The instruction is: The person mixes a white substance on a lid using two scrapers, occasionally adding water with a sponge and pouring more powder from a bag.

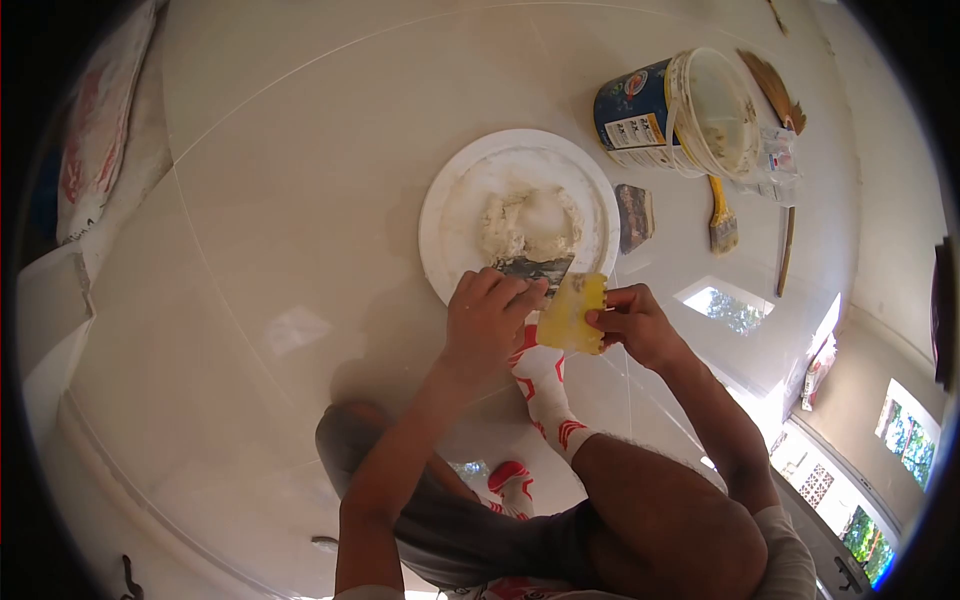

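A round white tray (448, 215) lies on the floor, with a ring of pale, lumpy paste (507, 222) on it. My left hand (487, 312) is closed on a dark, flat scraper (535, 269) at the tray's near edge, beside the paste. Pinched between the fingers and thumb of my right hand (632, 322) is a translucent yellow spreader (572, 318). The spreader is just right of the scraper and overlaps its end in view; whether they touch is unclear.
A blue and white bucket (640, 112) lies tilted at upper right, near a clear plastic bag (778, 165). Around it are a dark block (635, 218), a yellow-handled brush (722, 228), a thin stick (786, 252) and a broom head (772, 88). My socked foot (545, 385) is below the tray.
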Demonstrator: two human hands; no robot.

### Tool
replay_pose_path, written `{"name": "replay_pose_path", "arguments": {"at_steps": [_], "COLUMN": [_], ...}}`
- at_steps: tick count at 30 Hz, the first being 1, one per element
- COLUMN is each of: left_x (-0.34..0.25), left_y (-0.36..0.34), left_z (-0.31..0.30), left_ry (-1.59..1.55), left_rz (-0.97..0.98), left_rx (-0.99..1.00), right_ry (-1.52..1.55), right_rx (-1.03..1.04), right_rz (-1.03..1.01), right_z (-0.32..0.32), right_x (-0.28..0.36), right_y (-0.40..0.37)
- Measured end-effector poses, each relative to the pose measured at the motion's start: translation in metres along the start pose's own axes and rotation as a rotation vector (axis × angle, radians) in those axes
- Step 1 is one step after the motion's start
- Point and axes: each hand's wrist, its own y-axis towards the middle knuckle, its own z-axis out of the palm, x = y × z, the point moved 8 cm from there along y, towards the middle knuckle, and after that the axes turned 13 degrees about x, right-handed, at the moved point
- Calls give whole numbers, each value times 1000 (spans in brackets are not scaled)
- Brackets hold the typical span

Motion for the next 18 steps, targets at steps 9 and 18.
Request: {"name": "replay_pose_path", "arguments": {"at_steps": [9, 18], "left_x": [-16, 73], "left_y": [-4, -21], "left_z": [-5, -53], "left_ry": [156, -375], "left_rz": [120, -400], "left_rx": [2, -369], "right_ry": [-1709, -201], "right_rx": [-8, -324], "right_rz": [-541, -28], "right_z": [51, -96], "right_x": [96, -47], "right_y": [26, 24]}}
